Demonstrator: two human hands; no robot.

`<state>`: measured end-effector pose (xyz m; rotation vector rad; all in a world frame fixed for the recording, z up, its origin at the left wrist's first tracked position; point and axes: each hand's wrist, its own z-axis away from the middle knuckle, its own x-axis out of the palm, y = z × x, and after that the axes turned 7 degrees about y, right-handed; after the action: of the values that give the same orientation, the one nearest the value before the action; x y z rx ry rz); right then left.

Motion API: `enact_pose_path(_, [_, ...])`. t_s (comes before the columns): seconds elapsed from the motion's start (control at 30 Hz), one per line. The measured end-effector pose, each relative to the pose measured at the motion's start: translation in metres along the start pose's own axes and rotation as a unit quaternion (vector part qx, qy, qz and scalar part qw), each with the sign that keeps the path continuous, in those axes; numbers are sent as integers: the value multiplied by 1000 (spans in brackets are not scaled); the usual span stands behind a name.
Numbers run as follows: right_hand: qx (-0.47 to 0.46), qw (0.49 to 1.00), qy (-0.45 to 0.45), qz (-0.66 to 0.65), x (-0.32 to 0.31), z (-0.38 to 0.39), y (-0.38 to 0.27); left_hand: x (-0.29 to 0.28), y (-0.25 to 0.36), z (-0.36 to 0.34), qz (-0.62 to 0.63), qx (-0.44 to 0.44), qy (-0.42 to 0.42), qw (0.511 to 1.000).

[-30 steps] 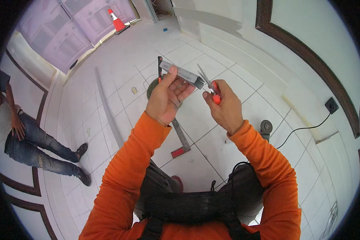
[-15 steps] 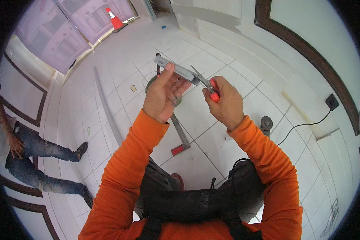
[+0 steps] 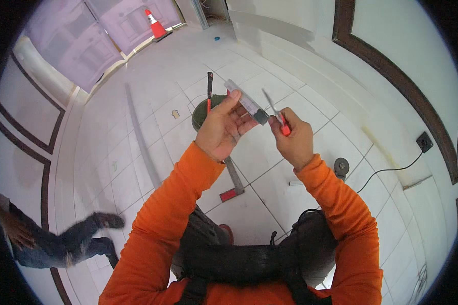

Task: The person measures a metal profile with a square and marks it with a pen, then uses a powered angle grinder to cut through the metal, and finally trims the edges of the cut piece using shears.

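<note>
Out in front of me, my left hand (image 3: 224, 122) is closed on a short grey channel piece (image 3: 248, 105), thumb on top and fingers beneath. The piece slants down to the right and has a dark end near my other hand. My right hand (image 3: 295, 136) grips the red handles of a pair of snips (image 3: 273, 104), whose narrow blades point up and to the left. A small gap separates the blades from the channel piece. Below on the floor is a dark green bucket (image 3: 199, 115), with a black-and-red-handled tool (image 3: 209, 86) leaning in it, partly behind my left hand.
A square with a red end (image 3: 231, 194) lies on the tiles. An angle grinder (image 3: 341, 168) is to the right; a black cord (image 3: 392, 169) runs to a wall socket (image 3: 424, 142). A long pale strip (image 3: 139, 133) and another person's leg (image 3: 81, 236) are at left, a traffic cone (image 3: 155, 24) far off.
The snips have come away from the channel piece's end. Both hands have shifted slightly right and down, and the piece is tilted more steeply. The other person has moved at the left.
</note>
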<state>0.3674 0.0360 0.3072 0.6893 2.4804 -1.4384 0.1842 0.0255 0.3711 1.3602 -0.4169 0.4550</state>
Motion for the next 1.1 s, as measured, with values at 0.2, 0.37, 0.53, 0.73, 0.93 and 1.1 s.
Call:
enact_pose_path(0.2, [273,906,-144,-289,-6,-14,24,-30,25,-18,9,119,-23,993])
enact_pose_path(0.37, [71,975,-165,-132,2,2,13,-24,41,-8,39,144,-10,989])
enact_pose_path(0.53, [23,995,-81,-60,-8,0,-4,-23,32,-7,27,128,-21,991])
enact_pose_path(0.73, [1,998,-56,19,-15,2,-18,-10,24,-3,-9,232,-3,973])
enact_pose_path(0.93, [-22,997,-37,70,-13,2,-19,-3,19,3,-56,260,-9,964])
enact_pose_path(1.1, [-27,994,-26,102,-13,1,-14,-2,15,2,-60,278,-36,958])
